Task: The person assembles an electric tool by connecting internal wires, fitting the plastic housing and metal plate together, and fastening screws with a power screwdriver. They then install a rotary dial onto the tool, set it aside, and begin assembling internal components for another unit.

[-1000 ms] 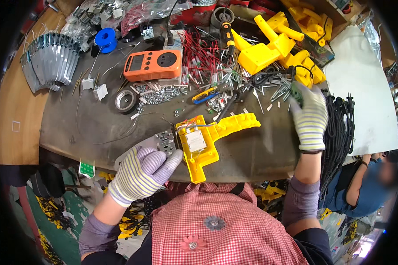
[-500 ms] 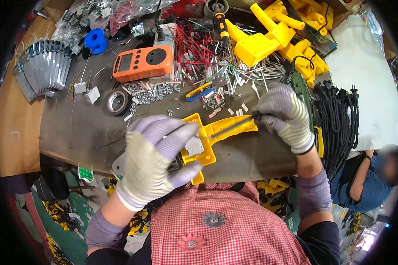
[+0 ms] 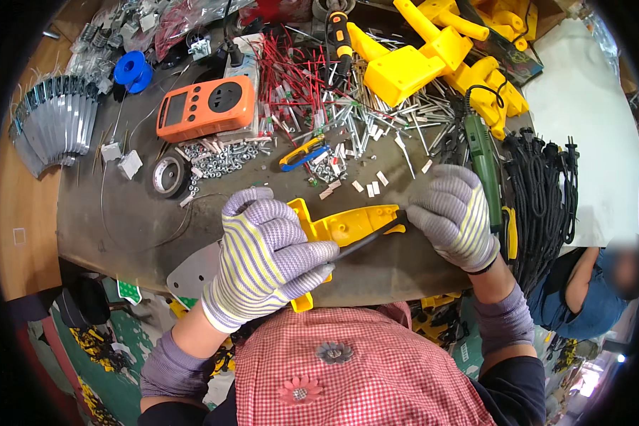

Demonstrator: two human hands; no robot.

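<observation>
A yellow plastic half-shell with a handle (image 3: pixel 358 224) lies at the table's front edge, its hollow side up. Along the near side of its handle runs a dark, straight length of black cord (image 3: pixel 369 238). My left hand (image 3: pixel 266 259), in a striped glove, covers the shell's wide part and pinches the cord's left end between thumb and fingers. At the handle's tip, my right hand (image 3: pixel 453 216), gloved too, is closed on the cord's other end. A grey metal plate (image 3: pixel 195 273) pokes out beside my left wrist.
Beyond lie an orange meter (image 3: pixel 206 110), black tape (image 3: pixel 169 175), blue-and-yellow cutters (image 3: pixel 304 154), loose nuts (image 3: pixel 224 157) and red wires (image 3: pixel 291 78). Yellow shells (image 3: pixel 405 74) are heaped at the back right. A green tool (image 3: pixel 481 167) and black cords (image 3: pixel 539 192) lie right; another person (image 3: pixel 579 295) sits beyond.
The cord has come down from across the shell's handle to its near side. My left fingers have closed on its end. My right hand has moved slightly lower.
</observation>
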